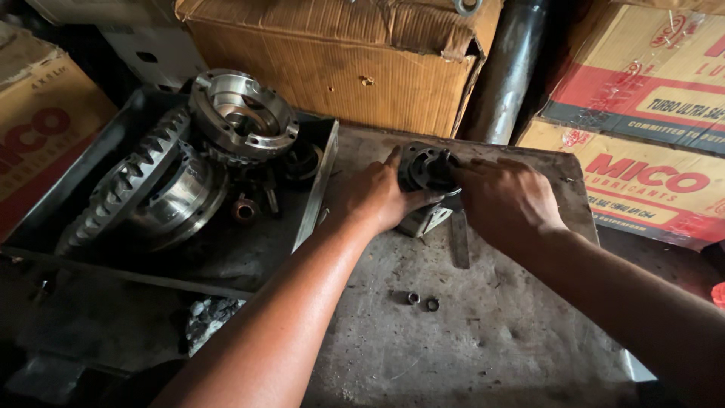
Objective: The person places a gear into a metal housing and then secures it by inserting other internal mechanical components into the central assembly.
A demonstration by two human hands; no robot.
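Observation:
My left hand (pixel 375 198) and my right hand (pixel 504 201) both grip a dark round metal part (pixel 425 168) with openings in its face, held just above the grimy metal workbench (pixel 468 332). The left fingers wrap its left side, the right fingers cover its right edge. Under the part sits a pale metal bracket (pixel 424 220), partly hidden by my hands. A flat metal strip (pixel 459 238) lies on the bench just below my right hand.
A dark tray (pixel 226 261) at left holds a large toothed ring gear (pixel 121 189), a shiny flanged housing (pixel 243 113) and small parts. Two small rings (pixel 423 301) lie on the bench. Cardboard boxes (pixel 332 68) and a dark pipe (pixel 507 72) stand behind.

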